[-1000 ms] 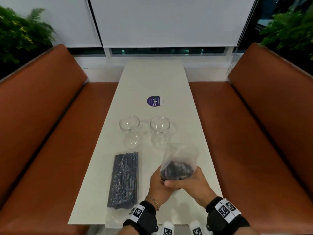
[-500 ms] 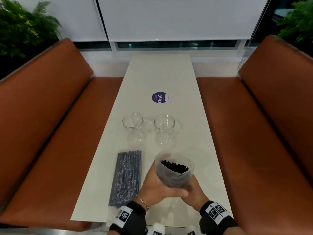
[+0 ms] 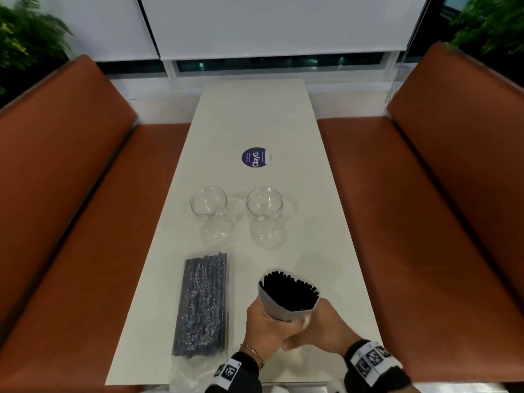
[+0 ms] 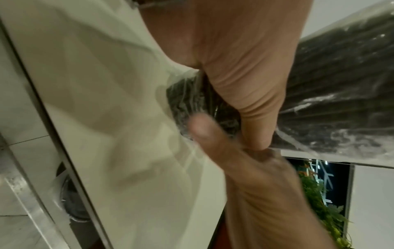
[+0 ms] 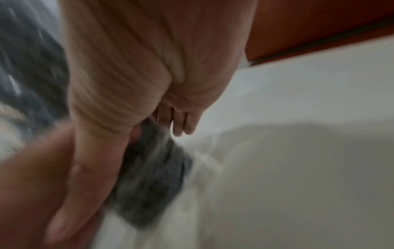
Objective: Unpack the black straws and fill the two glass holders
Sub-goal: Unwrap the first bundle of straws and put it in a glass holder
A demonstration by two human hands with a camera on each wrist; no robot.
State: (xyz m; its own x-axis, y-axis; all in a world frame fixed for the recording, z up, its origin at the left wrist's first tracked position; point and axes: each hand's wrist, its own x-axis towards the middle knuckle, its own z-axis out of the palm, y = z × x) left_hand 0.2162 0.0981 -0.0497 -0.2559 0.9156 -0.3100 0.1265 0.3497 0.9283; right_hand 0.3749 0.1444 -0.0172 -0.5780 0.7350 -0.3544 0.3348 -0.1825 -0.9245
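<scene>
Both hands' grip [image 3: 286,334] under straw pack [image 3: 287,297]

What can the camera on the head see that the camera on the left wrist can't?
Only the head view shows the two empty clear glass holders, the flat sealed packet of black straws lying on the table, the round purple sticker and the open straw tips. Only the left wrist view shows the bag's bottom end below the fingers. Both show the left hand and right hand gripping the clear plastic bag of black straws over the white table.
</scene>
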